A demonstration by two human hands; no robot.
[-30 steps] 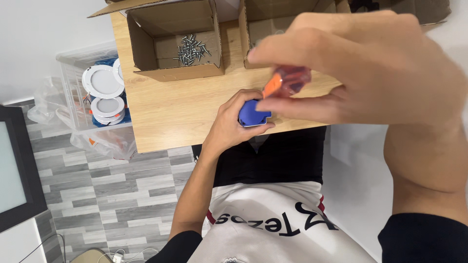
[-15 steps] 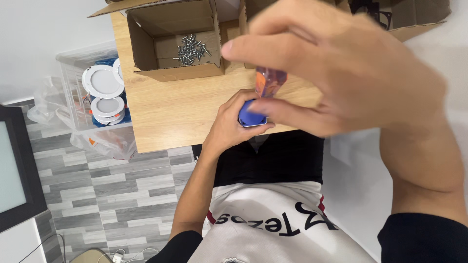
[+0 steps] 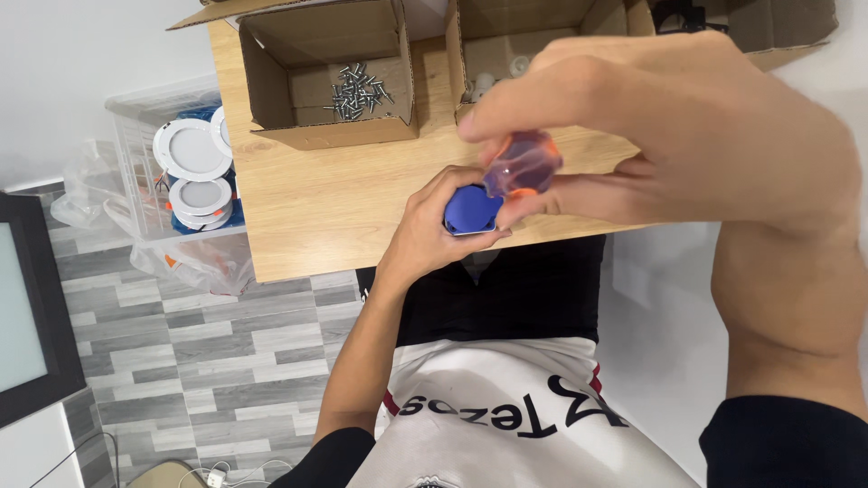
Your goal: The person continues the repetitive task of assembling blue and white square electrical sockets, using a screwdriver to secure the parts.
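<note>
My left hand point(image 3: 425, 230) grips a small blue round part point(image 3: 472, 211) at the near edge of the wooden table point(image 3: 316, 208). Close to the camera, my right hand point(image 3: 687, 126) is closed around a screwdriver handle point(image 3: 522, 164), translucent purple with orange ends. The handle stands directly over the blue part. The screwdriver's shaft and tip are hidden behind the handle and my fingers.
An open cardboard box point(image 3: 271, 81) holding several dark screws point(image 3: 360, 89) sits at the back of the table. A second open box point(image 3: 542, 36) with white parts stands to its right. A clear bin point(image 3: 136, 136) of round white lamps point(image 3: 190, 149) stands on the floor left of the table.
My right hand has turned around the screwdriver handle, which now shows its purple end more fully. The left hand and blue part stay in place.
</note>
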